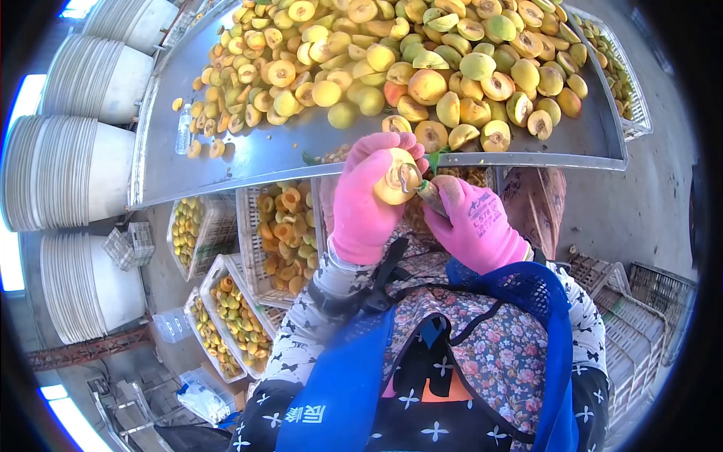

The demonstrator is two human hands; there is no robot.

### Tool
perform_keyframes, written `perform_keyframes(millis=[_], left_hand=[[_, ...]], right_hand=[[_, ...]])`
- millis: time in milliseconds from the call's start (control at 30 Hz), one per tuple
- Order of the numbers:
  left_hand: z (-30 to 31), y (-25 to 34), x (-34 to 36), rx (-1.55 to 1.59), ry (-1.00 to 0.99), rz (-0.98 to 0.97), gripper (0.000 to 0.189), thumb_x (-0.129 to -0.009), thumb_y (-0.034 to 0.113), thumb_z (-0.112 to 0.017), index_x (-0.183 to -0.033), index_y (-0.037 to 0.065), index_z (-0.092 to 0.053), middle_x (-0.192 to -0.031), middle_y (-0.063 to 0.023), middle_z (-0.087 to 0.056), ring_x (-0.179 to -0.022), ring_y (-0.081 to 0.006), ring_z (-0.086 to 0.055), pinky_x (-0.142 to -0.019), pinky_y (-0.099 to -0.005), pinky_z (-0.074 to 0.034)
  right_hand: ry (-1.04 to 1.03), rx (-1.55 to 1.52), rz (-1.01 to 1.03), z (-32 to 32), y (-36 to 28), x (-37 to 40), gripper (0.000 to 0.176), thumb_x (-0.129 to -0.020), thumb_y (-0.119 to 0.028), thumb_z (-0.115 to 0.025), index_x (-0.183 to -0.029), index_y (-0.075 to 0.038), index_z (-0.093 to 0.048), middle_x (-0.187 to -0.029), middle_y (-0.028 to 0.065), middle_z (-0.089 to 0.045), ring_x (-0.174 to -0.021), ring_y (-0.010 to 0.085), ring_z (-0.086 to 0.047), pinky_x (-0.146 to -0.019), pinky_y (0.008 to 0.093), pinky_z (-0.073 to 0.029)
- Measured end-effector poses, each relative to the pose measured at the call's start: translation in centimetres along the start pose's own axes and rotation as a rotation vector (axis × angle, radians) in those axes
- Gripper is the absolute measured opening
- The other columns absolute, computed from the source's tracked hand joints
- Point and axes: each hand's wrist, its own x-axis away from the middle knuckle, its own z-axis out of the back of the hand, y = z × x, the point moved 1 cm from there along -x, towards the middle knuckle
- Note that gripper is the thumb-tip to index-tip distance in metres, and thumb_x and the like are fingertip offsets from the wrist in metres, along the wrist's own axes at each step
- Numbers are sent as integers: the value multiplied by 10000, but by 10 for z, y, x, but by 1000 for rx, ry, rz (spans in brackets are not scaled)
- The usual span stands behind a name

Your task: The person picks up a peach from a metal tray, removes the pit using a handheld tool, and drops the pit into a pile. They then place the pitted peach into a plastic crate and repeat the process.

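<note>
Both my hands wear pink gloves and meet just beyond the near edge of a metal table [248, 162]. My left hand [369, 197] is wrapped round a halved yellow fruit [393, 179], its cut face turned to the right. In my right hand [476, 218] is a small tool [431, 197] with a dark handle and a green band. The tool's curved metal tip lies at the centre of the cut fruit. Beyond my hands, a large heap of halved and whole yellow fruit [361, 68] covers much of the table.
A clear bottle [184, 129] lies on the table's left part. Below the edge stand crates of fruit [286, 233], [239, 316]. White stacked tubs [68, 173] line the left side. Empty crates [633, 331] are at the lower right.
</note>
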Motion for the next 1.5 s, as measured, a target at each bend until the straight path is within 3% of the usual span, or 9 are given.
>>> perform_keyframes(millis=[333,467,933,1033,1133,1233,1300,1400,1500], left_hand=[[3,-6,3,-33,66,31,218,-988,169,-554,-1155,30,-570,-1092,-142,-647,-1020,-298,-641,-929,-442,-521],[3,-8,5,-261,-7,-43,220,-987,170,-571,-1150,23,-579,-1076,-132,-650,-1000,-277,-644,-894,-406,-536],[-6,-6,7,-226,51,104,182,-954,121,-608,-1110,26,-602,-1014,-105,-658,-948,-230,-653,-846,-373,-551],[-12,-11,8,-207,130,17,170,-946,100,-608,-1098,25,-600,-1011,-104,-655,-953,-222,-651,-845,-380,-553],[-19,-12,8,-194,154,-127,167,-947,98,-603,-1095,21,-594,-1008,-106,-650,-962,-217,-647,-841,-375,-558],[-18,-18,4,-191,215,-238,181,-969,143,-600,-1098,18,-594,-1009,-115,-654,-958,-220,-655,-829,-371,-570],[-16,-24,2,-257,249,-275,197,-984,187,-597,-1083,17,-602,-1000,-118,-664,-933,-224,-667,-822,-372,-577],[-4,-19,-2,-310,204,-166,234,-1002,239,-589,-1056,13,-614,-979,-122,-678,-875,-226,-682,-810,-367,-581],[3,-19,-4,-328,172,-83,257,-1012,257,-576,-1035,6,-623,-955,-121,-688,-819,-223,-689,-784,-350,-582]], right_hand=[[-214,336,42,0,7,0,352,-799,-212,-710,-1088,-74,-562,-919,105,-623,-803,308,-641,-721,441,-474],[-210,321,103,3,10,1,397,-778,-202,-719,-1117,-75,-555,-910,91,-612,-796,291,-631,-709,427,-471],[-255,290,115,7,17,6,335,-795,-164,-709,-1055,-60,-525,-855,97,-595,-771,320,-630,-668,427,-479],[-259,-20,-2,-1,7,7,294,-815,-143,-701,-1004,-43,-499,-822,124,-604,-726,356,-642,-611,452,-490],[-43,-426,-96,-26,0,8,255,-835,-113,-693,-950,-27,-483,-748,181,-606,-721,405,-650,-574,491,-483],[-153,-237,-122,-21,-12,5,228,-851,-104,-677,-951,-14,-494,-717,213,-594,-667,426,-621,-554,487,-474],[-45,-289,22,-39,3,8,225,-855,-112,-670,-960,-7,-502,-704,201,-591,-605,412,-611,-536,468,-471],[-117,-516,-89,-36,4,10,203,-852,-113,-649,-967,-11,-517,-679,131,-592,-490,293,-580,-487,390,-450],[-630,-820,-720,1,-11,-10,189,-862,-179,-644,-978,-51,-568,-730,57,-589,-603,163,-600,-546,336,-481]])
